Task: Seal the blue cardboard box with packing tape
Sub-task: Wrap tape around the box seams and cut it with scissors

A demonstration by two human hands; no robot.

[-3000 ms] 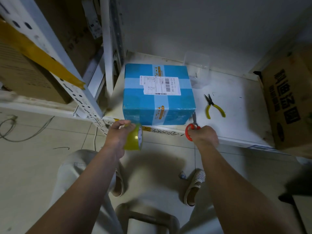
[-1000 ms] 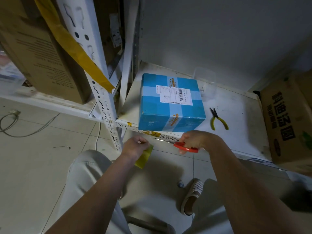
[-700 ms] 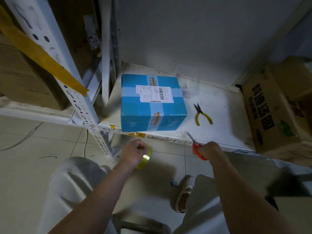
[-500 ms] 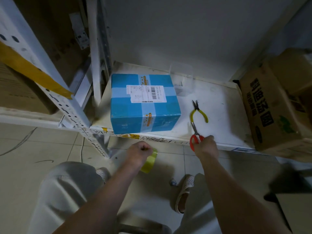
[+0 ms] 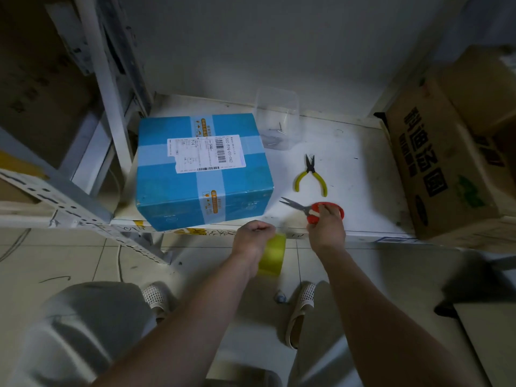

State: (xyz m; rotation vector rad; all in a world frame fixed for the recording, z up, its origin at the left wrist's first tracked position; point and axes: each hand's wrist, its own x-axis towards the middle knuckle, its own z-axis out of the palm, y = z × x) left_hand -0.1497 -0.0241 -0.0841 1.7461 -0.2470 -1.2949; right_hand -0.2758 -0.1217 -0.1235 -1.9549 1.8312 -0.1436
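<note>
The blue box [image 5: 203, 171] sits on the white shelf [image 5: 360, 169], clear tape crossed over its top, a shipping label there too. The left hand [image 5: 252, 243] grips a yellowish tape roll [image 5: 272, 258] just below the shelf edge. The right hand [image 5: 326, 229] holds red-handled scissors [image 5: 312, 209] on the shelf, blades pointing at the box. Yellow-handled pliers [image 5: 310, 175] lie just beyond.

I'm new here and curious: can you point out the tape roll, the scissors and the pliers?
Tape roll [image 5: 272, 254], head view: yellow side, in the left hand.
Scissors [image 5: 312, 212], head view: red handle, in the right hand.
Pliers [image 5: 310, 167], head view: dark pivot; lying on the shelf.
</note>
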